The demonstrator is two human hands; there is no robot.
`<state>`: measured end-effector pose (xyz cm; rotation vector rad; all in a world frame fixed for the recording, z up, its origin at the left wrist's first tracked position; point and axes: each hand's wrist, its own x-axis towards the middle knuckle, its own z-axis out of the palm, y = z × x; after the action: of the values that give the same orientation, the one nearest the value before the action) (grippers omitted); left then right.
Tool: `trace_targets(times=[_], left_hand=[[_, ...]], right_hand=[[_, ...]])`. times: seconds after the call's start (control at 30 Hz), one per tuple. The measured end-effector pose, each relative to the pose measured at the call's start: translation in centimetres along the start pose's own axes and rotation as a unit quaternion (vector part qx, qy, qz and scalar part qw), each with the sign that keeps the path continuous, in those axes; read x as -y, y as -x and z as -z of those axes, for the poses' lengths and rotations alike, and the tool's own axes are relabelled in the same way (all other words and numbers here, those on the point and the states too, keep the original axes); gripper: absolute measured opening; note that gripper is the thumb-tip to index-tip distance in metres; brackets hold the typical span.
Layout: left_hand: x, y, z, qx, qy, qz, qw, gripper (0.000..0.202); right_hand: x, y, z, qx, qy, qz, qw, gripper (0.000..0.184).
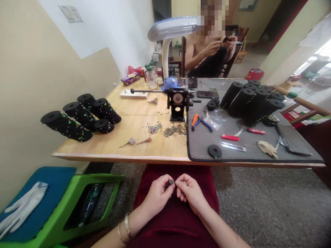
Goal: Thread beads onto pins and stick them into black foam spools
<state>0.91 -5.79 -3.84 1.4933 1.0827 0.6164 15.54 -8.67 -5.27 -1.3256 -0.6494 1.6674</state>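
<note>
Over the dark red cloth (178, 217) on my lap, both hands are close together. My left hand (158, 191) is closed, pinching a small dark grey lump (171, 181) between thumb and forefinger. My right hand (190, 191) is closed in a pinch just beside it; whatever sits between its fingertips is too small to make out. On the table ahead are a pile of small metal pieces (173, 130), a heap of coloured beads (154, 128) and two small bundles of fine strands (131, 141). A black hand-cranked device with a dial (178, 100) stands behind them.
Stacks of black foam spools stand left (77, 122) and right (248, 100). On the grey mat (201, 144) lie pliers (203, 124), red-handled tools (230, 137), tweezers (232, 146) and a single foam ring (214, 151). A lamp (170, 29) and a seated person are beyond.
</note>
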Motion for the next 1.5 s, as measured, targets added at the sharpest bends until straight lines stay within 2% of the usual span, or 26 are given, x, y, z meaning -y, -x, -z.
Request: trace_targets(times=[0.17, 0.33, 0.57, 0.77, 0.9, 1.07, 1.2, 1.37, 1.43, 1.5], left_hand=[[-0.7, -0.2, 0.0, 0.034, 0.100, 0.061, 0.993, 0.014], [-1.1, -0.3, 0.0, 0.039, 0.103, 0.065, 0.992, 0.014], [-0.5, -0.6, -0.2, 0.001, 0.046, 0.017, 0.999, 0.012], [-0.6, -0.6, 0.0, -0.024, -0.012, 0.022, 0.999, 0.015], [-0.9, -0.8, 0.5, -0.031, 0.017, 0.021, 0.999, 0.017], [-0.6, -1.0, 0.6, -0.028, 0.046, 0.017, 0.998, 0.021], [-0.6, -1.1, 0.5, -0.053, 0.038, 0.012, 0.998, 0.021], [-0.6, -1.5, 1.7, -0.128, 0.055, 0.023, 0.990, 0.023], [-0.5, -1.4, 2.3, -0.129, 0.070, 0.026, 0.989, 0.022], [-0.5, -1.1, 2.5, -0.102, 0.086, 0.031, 0.991, 0.020]], right_hand=[[0.0, -0.1, 0.3, -0.033, -0.033, 0.013, 0.999, 0.036], [-0.1, -0.1, 0.5, -0.034, -0.041, 0.030, 0.998, 0.036], [0.3, 0.0, 0.1, -0.017, -0.037, 0.042, 0.998, 0.040], [0.4, 0.0, 0.2, 0.010, 0.001, 0.033, 0.999, 0.041], [0.5, 0.1, 0.5, 0.039, 0.055, 0.026, 0.997, 0.036], [0.6, 0.2, 0.2, 0.066, 0.146, 0.045, 0.986, 0.020], [0.6, 0.3, 0.2, 0.052, 0.153, 0.067, 0.985, 0.010], [0.6, 0.7, 0.3, 0.026, 0.124, 0.065, 0.990, 0.009], [0.8, 0.9, 0.3, 0.017, 0.098, 0.068, 0.993, 0.011], [0.9, 1.0, 0.3, 0.004, 0.071, 0.065, 0.995, 0.014]])
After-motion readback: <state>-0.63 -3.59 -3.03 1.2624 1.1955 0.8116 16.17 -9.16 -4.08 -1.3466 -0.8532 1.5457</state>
